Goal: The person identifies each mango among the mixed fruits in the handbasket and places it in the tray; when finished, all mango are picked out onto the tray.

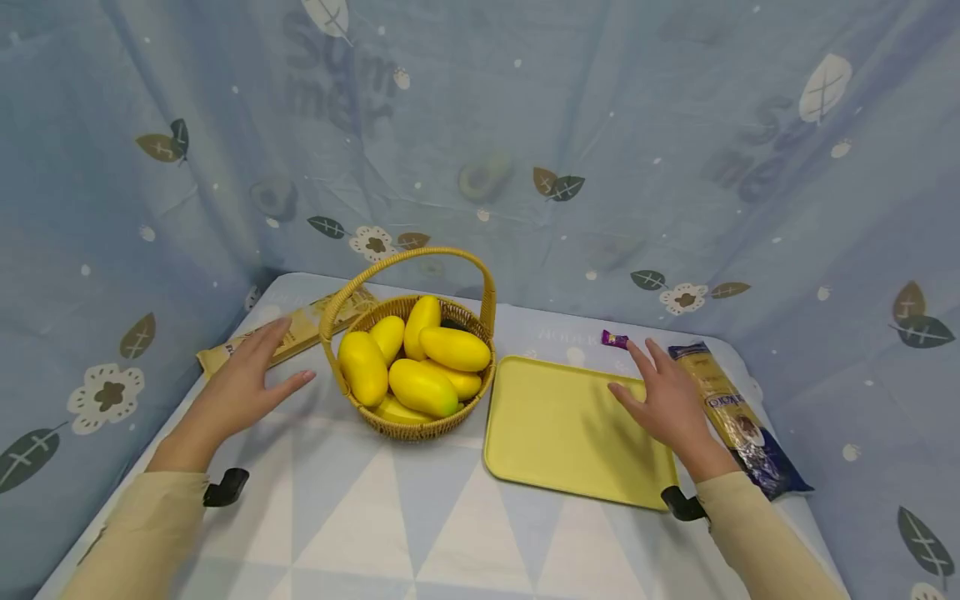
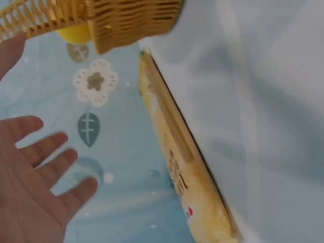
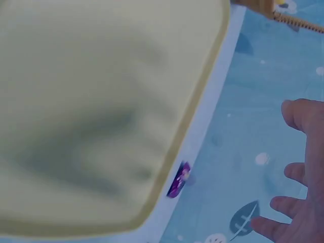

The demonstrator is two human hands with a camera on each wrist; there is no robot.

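While both hands are raised over the worktop point(image 1: 450, 542), neither holds anything. Left hand point(image 1: 243, 379): fingers extended, thumb set wide, palm toward the basket point(image 1: 408, 432) but apart from it. Right hand point(image 1: 663, 400): fingers spread, above the right part of the tray point(image 1: 555, 425); its shadow on the tray suggests it hovers without touching.

Basket stands near the worktop's far edge, left of the middle, handle point(image 1: 442, 252) arching upright. Woven in golden strands, round, and apparently chosen to contain a heap, since the wall keeps the fruit from rolling. Mangoes point(image 1: 423, 387) (mango-like at least; real or model, cannot tell) lie inside at mixed angles: smooth, plump, bright yellow, the front one greenish at its tip. A dark item shows behind them, too hidden to name.

Tray sits just right of the basket, flat, pale yellow, rounded corners, low rim; its bare face probably serves as a receiving surface. Purple sweet point(image 1: 613, 339) lies beyond the tray's far edge. Yellow packet point(image 1: 300, 337) slants from the worktop's left edge to behind the basket; gold-and-blue packet point(image 1: 720, 400) follows the right edge. Both lie flat, presumably because they are too long to stand steadily.
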